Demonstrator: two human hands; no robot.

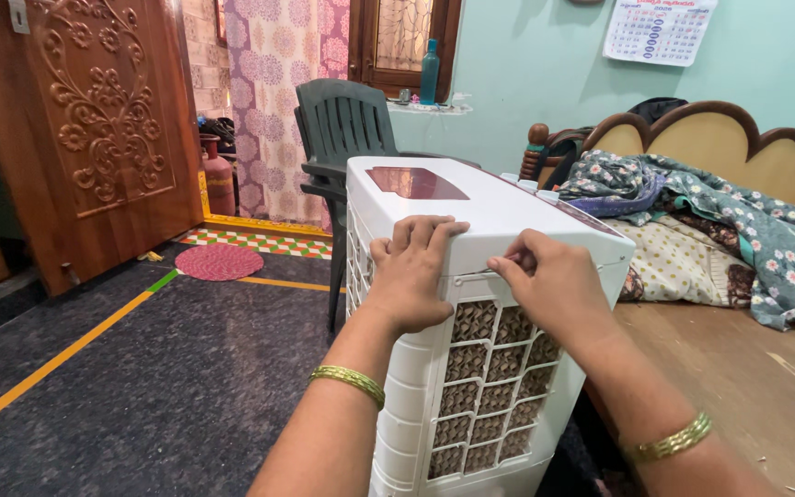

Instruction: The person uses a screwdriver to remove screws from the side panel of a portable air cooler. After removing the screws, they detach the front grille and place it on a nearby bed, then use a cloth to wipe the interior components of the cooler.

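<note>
A tall white air cooler (471,368) stands on the floor before me, with a dark red panel on its top and a honeycomb pad behind the grille on its near side. My left hand (413,271) rests on the upper edge of that side, fingers curled over the top corner. My right hand (549,285) pinches at the seam just under the top edge, thumb and fingers pressed together on a thin part I cannot make out. Both wrists carry gold bangles.
A dark green plastic chair (342,138) stands right behind the cooler. A wooden bed (738,368) with crumpled floral bedding (729,221) lies to the right. A carved wooden door (94,129), a red gas cylinder (218,175) and a round pink mat (218,261) are at the left.
</note>
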